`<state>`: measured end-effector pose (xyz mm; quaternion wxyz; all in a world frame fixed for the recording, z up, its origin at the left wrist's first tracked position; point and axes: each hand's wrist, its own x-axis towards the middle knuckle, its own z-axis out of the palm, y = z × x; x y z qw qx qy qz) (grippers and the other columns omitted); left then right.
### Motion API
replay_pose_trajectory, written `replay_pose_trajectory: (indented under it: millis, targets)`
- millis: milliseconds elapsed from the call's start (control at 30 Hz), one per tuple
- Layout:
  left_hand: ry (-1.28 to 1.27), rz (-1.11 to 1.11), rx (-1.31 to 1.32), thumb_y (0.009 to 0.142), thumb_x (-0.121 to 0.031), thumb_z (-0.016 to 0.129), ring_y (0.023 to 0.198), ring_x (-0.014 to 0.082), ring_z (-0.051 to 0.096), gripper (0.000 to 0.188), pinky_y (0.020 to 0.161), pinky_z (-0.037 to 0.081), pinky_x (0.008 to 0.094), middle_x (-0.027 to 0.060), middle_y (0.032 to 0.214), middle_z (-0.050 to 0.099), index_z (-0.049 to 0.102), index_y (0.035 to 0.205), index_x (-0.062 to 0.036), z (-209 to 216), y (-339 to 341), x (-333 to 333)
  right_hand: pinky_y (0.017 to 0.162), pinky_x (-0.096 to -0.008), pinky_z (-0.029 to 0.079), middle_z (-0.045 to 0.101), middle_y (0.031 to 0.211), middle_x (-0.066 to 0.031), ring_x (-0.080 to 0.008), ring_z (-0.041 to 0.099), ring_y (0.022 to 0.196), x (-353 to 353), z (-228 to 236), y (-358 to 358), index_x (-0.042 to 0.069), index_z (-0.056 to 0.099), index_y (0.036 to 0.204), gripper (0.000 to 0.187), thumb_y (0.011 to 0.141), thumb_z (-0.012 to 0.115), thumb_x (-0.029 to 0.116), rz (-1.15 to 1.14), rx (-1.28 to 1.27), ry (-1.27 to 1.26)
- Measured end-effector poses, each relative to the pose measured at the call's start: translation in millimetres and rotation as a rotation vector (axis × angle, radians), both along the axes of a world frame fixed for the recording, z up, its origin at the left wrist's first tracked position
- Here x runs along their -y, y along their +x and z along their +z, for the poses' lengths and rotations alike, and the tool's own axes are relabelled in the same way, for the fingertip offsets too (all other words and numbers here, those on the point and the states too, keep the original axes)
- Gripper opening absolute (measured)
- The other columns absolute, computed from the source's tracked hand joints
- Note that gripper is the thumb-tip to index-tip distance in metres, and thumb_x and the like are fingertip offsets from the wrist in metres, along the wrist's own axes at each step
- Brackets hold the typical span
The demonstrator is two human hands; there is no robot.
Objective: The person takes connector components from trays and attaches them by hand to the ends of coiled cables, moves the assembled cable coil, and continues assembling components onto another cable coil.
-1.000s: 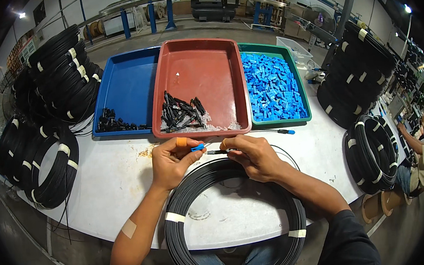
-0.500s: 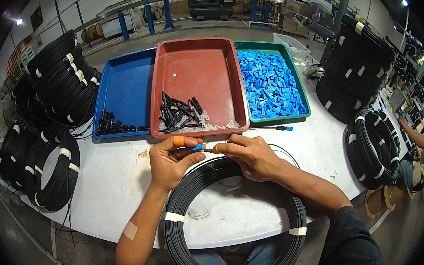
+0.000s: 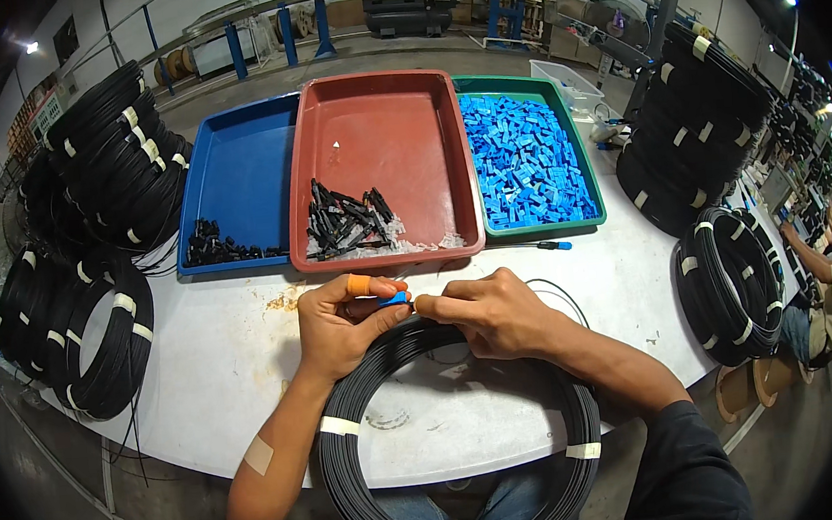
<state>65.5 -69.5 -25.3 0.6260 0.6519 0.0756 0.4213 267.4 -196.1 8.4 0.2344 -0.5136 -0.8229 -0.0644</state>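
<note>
Small blue connector (image 3: 394, 300) could skew or slip if the two hands push off-line.
Left hand (image 3: 335, 323) pinches it; right hand (image 3: 500, 314) curls its fingers at the three-o'clock end, but I cannot tell what they grasp. The piece sits between them, toward two o'clock from the left, nine from the right.

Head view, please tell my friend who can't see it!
A left hand pinches a small blue piece, with the right hand close beside it, at the far edge of a black cable coil. Beyond sit a blue tray, a red tray and a green tray of blue pieces; stacked cable coils flank them.
</note>
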Motion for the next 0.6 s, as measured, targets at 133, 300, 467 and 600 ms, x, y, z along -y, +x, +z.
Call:
replay_pose_trajectory:
  millis: [133, 300, 467, 600]
  targets:
    - [0.012, 0.000, 0.003, 0.082, 0.007, 0.080, 0.098, 0.0192, 0.073, 0.022, 0.090, 0.062, 0.0318, 0.0148, 0.107, 0.074, 0.069, 0.101, 0.0034, -3, 0, -1, 0.052, -0.0388, 0.053, 0.066, 0.084, -0.0051, -0.0271, 0.066, 0.063, -2, 0, 0, 0.018, 0.059, 0.127, 0.065, 0.065, 0.071, 0.002, 0.006, -0.009, -0.024]
    - [0.008, 0.051, -0.005, 0.081, 0.007, 0.081, 0.098, 0.0181, 0.073, 0.024, 0.091, 0.061, 0.0308, 0.0140, 0.105, 0.075, 0.070, 0.101, 0.0029, -3, 1, -1, 0.054, -0.0412, 0.055, 0.068, 0.086, -0.0073, -0.0297, 0.069, 0.065, -3, -1, 0, 0.018, 0.058, 0.129, 0.069, 0.063, 0.072, 0.004, -0.026, -0.007, -0.087]
    - [0.015, 0.118, 0.050, 0.082, 0.007, 0.080, 0.097, 0.0189, 0.074, 0.023, 0.089, 0.061, 0.0316, 0.0154, 0.104, 0.074, 0.069, 0.101, 0.0025, -7, 0, -3, 0.058, -0.0406, 0.053, 0.069, 0.082, -0.0085, -0.0312, 0.069, 0.070, -11, -13, 1, 0.014, 0.059, 0.118, 0.041, 0.080, 0.074, 0.006, -0.140, -0.219, 0.169]
    - [0.103, 0.244, -0.026, 0.082, 0.009, 0.078, 0.098, 0.0208, 0.074, 0.027, 0.089, 0.061, 0.0319, 0.0172, 0.103, 0.074, 0.067, 0.105, 0.0027, -6, -2, -5, 0.063, -0.0416, 0.049, 0.070, 0.082, -0.0083, -0.0291, 0.067, 0.073, -15, -13, 5, 0.010, 0.064, 0.103, 0.025, 0.082, 0.075, 0.002, -0.191, -0.321, 0.294]
